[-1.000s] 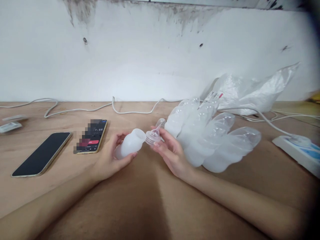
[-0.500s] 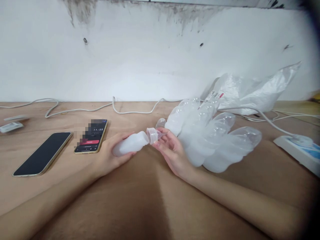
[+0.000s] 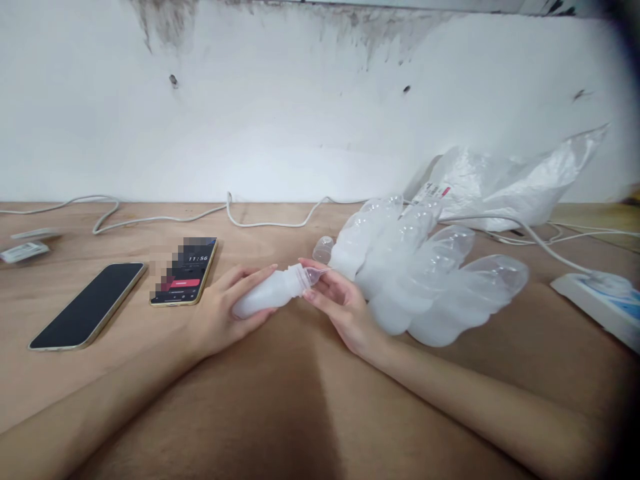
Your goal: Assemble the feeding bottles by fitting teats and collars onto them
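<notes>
My left hand (image 3: 237, 303) wraps round a translucent white plastic bottle (image 3: 265, 293), which lies tilted with its neck to the right. A clear nozzle cap (image 3: 305, 279) with a thin pointed tip sits at the bottle's neck. The fingers of my right hand (image 3: 340, 303) close round this cap from the right; whether it is threaded on I cannot tell. Just behind my right fingertips stands a small clear dome cover (image 3: 324, 249). To the right, several white bottles with clear domed tops (image 3: 425, 273) lie side by side in rows.
Two phones lie at left, one with a dark screen (image 3: 89, 305) and one lit (image 3: 187, 273). A white cable (image 3: 270, 225) runs along the wall. At the back right lies a clear plastic bag (image 3: 500, 187), with a white power strip (image 3: 595, 303) at the right edge.
The nozzle cap and the bottle's mouth, slightly apart before, have come together. My left hand has shifted a little right with the bottle.
</notes>
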`<action>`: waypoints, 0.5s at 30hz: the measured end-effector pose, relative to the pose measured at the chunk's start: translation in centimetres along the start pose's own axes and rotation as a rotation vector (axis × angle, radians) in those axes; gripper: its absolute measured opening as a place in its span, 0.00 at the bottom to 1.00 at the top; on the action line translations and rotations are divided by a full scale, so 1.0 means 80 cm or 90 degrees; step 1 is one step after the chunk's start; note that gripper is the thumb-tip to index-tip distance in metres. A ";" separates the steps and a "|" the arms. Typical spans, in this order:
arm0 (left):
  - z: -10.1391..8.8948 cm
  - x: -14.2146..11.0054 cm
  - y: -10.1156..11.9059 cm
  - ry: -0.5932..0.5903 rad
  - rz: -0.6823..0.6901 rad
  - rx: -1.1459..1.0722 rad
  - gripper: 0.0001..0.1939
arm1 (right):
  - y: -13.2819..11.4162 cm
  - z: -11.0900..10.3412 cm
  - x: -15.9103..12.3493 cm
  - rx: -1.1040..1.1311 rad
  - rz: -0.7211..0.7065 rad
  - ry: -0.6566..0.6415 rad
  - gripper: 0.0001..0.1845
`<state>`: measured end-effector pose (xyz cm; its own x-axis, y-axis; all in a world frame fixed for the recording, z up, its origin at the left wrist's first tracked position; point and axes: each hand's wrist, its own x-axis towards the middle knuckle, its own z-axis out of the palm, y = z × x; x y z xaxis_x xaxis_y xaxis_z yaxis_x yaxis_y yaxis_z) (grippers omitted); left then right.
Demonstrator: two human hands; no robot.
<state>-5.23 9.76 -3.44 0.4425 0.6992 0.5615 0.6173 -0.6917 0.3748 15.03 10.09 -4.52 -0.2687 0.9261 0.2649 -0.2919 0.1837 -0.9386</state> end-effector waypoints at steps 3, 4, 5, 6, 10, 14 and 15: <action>0.001 -0.002 -0.001 0.026 -0.035 0.020 0.21 | 0.000 -0.001 0.001 -0.002 0.004 -0.008 0.19; 0.001 -0.002 -0.002 0.032 -0.047 0.019 0.20 | 0.000 -0.001 0.001 -0.001 0.005 -0.006 0.19; 0.002 -0.003 -0.002 0.034 -0.053 0.017 0.19 | 0.000 -0.001 0.002 0.000 0.005 -0.004 0.19; 0.002 -0.003 -0.003 0.034 -0.053 0.015 0.18 | 0.000 -0.001 0.002 0.000 0.005 -0.003 0.19; 0.004 -0.006 -0.008 0.054 -0.020 0.015 0.18 | 0.000 -0.002 0.001 -0.003 0.014 0.004 0.19; 0.007 -0.006 -0.012 0.087 0.022 0.007 0.19 | 0.001 -0.001 0.002 0.000 0.038 0.035 0.18; 0.007 -0.006 -0.013 0.091 0.030 0.005 0.19 | 0.001 -0.001 0.003 -0.002 0.046 0.044 0.18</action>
<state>-5.73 10.23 -4.53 0.3743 0.6334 0.6773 0.6039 -0.7208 0.3403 15.03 10.36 -4.51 -0.2246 0.9575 0.1812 -0.2720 0.1170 -0.9552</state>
